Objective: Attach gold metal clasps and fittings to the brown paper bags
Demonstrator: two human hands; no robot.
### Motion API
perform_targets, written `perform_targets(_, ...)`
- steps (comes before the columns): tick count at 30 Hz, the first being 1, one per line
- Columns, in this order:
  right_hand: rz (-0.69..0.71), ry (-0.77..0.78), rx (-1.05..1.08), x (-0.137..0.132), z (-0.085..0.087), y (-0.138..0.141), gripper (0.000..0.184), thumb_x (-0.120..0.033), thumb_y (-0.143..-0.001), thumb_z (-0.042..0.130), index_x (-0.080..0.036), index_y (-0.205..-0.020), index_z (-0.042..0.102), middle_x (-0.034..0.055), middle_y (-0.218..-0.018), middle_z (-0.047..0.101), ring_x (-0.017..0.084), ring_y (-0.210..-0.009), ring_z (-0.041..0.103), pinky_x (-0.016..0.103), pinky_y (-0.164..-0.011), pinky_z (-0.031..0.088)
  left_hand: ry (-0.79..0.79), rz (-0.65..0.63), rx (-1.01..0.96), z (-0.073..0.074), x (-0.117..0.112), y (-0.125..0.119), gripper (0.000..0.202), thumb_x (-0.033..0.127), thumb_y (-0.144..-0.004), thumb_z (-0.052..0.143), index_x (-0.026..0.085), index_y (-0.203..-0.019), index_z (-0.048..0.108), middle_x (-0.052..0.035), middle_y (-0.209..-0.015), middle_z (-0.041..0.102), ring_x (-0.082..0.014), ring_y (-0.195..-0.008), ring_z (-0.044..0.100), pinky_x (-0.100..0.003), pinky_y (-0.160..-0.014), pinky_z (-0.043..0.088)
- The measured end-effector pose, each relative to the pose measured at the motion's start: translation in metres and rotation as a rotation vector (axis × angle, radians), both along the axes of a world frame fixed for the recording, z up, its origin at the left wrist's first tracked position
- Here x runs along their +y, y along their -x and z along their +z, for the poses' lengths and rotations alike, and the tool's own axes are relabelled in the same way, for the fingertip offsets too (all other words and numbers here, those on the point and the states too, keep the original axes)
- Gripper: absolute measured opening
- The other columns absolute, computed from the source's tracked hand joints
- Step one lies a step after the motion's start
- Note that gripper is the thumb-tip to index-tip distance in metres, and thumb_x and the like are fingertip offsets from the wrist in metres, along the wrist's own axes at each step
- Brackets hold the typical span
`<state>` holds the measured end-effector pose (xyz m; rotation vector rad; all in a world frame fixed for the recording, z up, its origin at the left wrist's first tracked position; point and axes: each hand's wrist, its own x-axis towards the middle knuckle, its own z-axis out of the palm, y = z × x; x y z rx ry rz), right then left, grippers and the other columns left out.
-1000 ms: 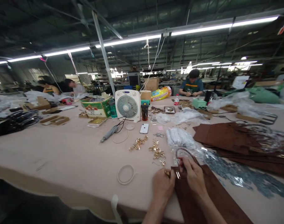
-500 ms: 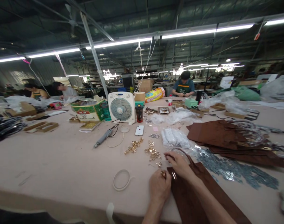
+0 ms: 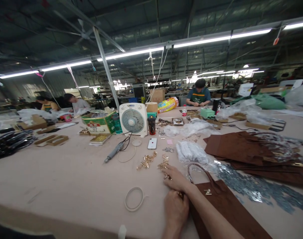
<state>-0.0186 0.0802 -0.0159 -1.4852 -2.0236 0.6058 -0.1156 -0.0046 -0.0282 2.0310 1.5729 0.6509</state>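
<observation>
In the head view, the right grip (image 3: 175, 177) has just left the handle end of the brown bag (image 3: 227, 205) and come down beyond the left grip, at the loose gold fittings (image 3: 167, 176) under its fingertips. Its fingers are bent downward; whether they have pinched a piece I cannot tell. This suggests attention has passed from the bag to the fittings, with the bag left lying on the desk (image 3: 96, 182).

The left grip (image 3: 176, 206) is closed around a small brown-and-gold object (image 3: 180, 195), mostly hidden in the fist, just below the right wrist. The bag lies right of both, partly under the right forearm; a metal fitting (image 3: 207, 192) on its face shows uncovered beside that forearm, below the handle (image 3: 198, 165).

Just past the right fingertips is one gold heap (image 3: 164, 160); another (image 3: 147, 161) lies left of it. A pale cord coil (image 3: 134, 199) is left of the left grip.
</observation>
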Motion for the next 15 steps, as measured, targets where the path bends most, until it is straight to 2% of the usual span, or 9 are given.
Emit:
perform_targets(2, 0.064, -0.019, 0.043, -0.001, -0.003, 0.000, 0.041, -0.020, -0.078, 0.069, -0.024, -0.118, 0.078, 0.0099, -0.150, 0.060, 0.030, -0.140, 0.052, 0.044, -0.121, 0.035, 0.000, -0.011, 0.011, -0.002, 0.001, 0.000, 0.030, 0.028, -0.097, 0.051, 0.019, -0.088, 0.078, -0.0103, -0.095, 0.079, -0.0246, -0.089, 0.073, -0.031, -0.073, 0.042)
perform_targets(4, 0.081, -0.043, 0.140, -0.001, -0.007, -0.003, 0.038, -0.023, -0.082, 0.067, -0.024, -0.119, 0.078, 0.0094, -0.141, 0.067, 0.028, -0.133, 0.058, 0.044, -0.118, 0.039, -0.012, -0.002, 0.000, -0.003, 0.001, 0.000, 0.029, 0.027, -0.096, 0.051, 0.019, -0.086, 0.077, -0.0094, -0.093, 0.078, -0.0239, -0.088, 0.073, -0.031, -0.072, 0.042)
perform_targets(5, 0.051, -0.063, 0.186, 0.001, -0.009, -0.006, 0.040, -0.024, -0.085, 0.065, -0.024, -0.123, 0.075, 0.0094, -0.138, 0.068, 0.027, -0.130, 0.060, 0.044, -0.117, 0.041, -0.021, 0.003, -0.013, -0.004, 0.002, -0.001, 0.028, 0.027, -0.096, 0.051, 0.020, -0.087, 0.077, -0.0086, -0.093, 0.078, -0.0236, -0.087, 0.072, -0.031, -0.072, 0.041)
perform_targets(7, -0.093, -0.106, 0.215, 0.007, -0.015, -0.010, 0.043, -0.025, -0.090, 0.058, -0.023, -0.131, 0.071, 0.0100, -0.133, 0.070, 0.026, -0.126, 0.062, 0.042, -0.114, 0.044, -0.033, 0.010, -0.032, -0.004, 0.002, -0.001, 0.030, 0.029, -0.099, 0.048, 0.021, -0.088, 0.075, -0.0068, -0.092, 0.078, -0.0231, -0.086, 0.071, -0.031, -0.072, 0.040)
perform_targets(10, -0.332, -0.126, 0.147, 0.022, -0.025, -0.016, 0.040, -0.023, -0.094, 0.049, -0.019, -0.127, 0.071, 0.0132, -0.125, 0.072, 0.026, -0.120, 0.064, 0.040, -0.110, 0.046, -0.032, 0.006, -0.032, -0.003, 0.002, -0.001, 0.031, 0.030, -0.100, 0.046, 0.022, -0.083, 0.071, -0.0048, -0.086, 0.076, -0.0222, -0.082, 0.069, -0.032, -0.071, 0.039)
perform_targets(15, -0.403, -0.077, 0.097, 0.044, -0.033, -0.020, 0.029, -0.027, -0.094, 0.055, -0.018, -0.112, 0.076, 0.0119, -0.113, 0.074, 0.024, -0.108, 0.067, 0.034, -0.100, 0.048, -0.045, 0.019, -0.020, -0.002, 0.002, -0.001, 0.031, 0.029, -0.100, 0.046, 0.023, -0.078, 0.067, -0.0045, -0.084, 0.075, -0.0217, -0.081, 0.068, -0.032, -0.071, 0.037)
